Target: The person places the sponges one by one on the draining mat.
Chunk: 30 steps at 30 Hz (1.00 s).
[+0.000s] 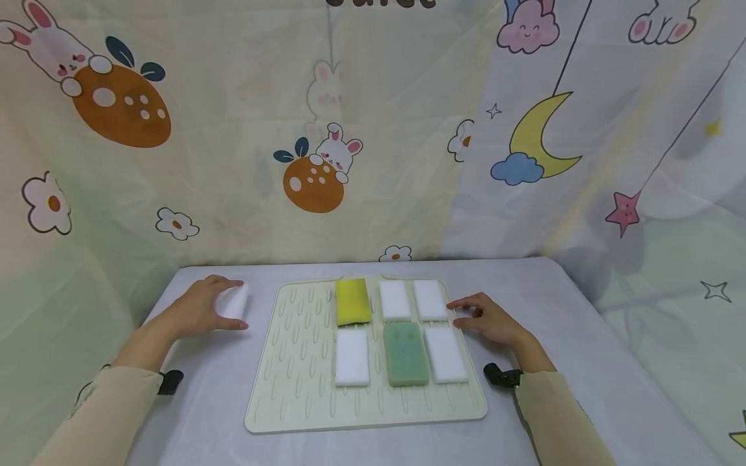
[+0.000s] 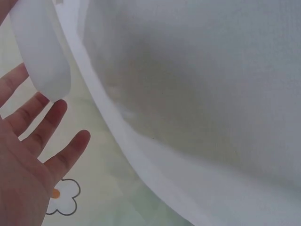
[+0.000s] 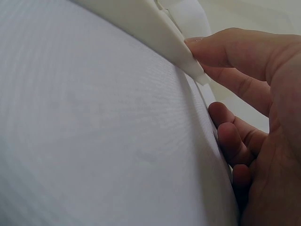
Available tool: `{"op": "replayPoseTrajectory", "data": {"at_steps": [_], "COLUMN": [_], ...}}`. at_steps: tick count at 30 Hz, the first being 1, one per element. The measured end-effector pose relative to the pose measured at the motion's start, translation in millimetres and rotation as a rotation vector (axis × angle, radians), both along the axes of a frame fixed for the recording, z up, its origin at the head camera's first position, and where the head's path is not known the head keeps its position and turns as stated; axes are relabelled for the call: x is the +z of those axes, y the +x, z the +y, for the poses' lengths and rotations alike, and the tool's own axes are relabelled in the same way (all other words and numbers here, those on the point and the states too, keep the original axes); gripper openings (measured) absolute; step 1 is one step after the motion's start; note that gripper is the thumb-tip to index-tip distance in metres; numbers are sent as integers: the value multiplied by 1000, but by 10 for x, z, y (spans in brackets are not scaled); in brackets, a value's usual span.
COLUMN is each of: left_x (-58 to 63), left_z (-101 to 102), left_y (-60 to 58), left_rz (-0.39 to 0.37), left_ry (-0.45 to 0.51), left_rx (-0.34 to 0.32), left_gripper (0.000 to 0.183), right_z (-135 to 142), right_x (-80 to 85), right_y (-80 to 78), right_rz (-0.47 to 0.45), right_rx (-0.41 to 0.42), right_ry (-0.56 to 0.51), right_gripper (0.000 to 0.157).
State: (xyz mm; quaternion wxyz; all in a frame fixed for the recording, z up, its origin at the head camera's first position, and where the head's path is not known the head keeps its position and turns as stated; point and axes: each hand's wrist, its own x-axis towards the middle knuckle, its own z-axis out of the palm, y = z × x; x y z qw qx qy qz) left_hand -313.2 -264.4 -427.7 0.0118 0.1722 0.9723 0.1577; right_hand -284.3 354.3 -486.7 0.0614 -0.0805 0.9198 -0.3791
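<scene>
My left hand [image 1: 201,307], left of the mat, holds a white sponge block [image 1: 234,301] on edge between thumb and fingers. In the left wrist view the block [image 2: 42,52] slants between the fingertips, and the thumb is mostly cut off. At the right rim of a cream ribbed mat [image 1: 303,401], my right hand [image 1: 495,323] touches the edge with its thumb and index finger, beside a white sponge block [image 1: 430,300]. The other right fingers bend loosely in the right wrist view. A yellow sponge [image 1: 353,301] and a green sponge [image 1: 405,355] lie on the mat among several white blocks.
A white cloth [image 1: 542,414] covers the table under the mat. Behind it hangs a printed curtain [image 1: 233,162] with rabbits, flowers and a moon. Each wrist wears a black camera strap, the right one [image 1: 502,376] near the mat's edge.
</scene>
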Motion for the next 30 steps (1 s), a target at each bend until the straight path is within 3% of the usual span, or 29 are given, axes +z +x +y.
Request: {"op": "replayPoseTrajectory", "data": {"at_steps": [13, 30], "left_x": [32, 133], "left_z": [137, 581], "left_y": [84, 161], "left_rz": [29, 62], "left_ry": [47, 48], "left_rx": [-3, -14], "left_gripper": [107, 105], "right_z": [-14, -25], "right_x": [7, 21], "right_y": [-1, 14], "right_rz": [-5, 1], "right_rx": [-9, -11], "right_ry": [12, 24], "right_gripper": [42, 41]}}
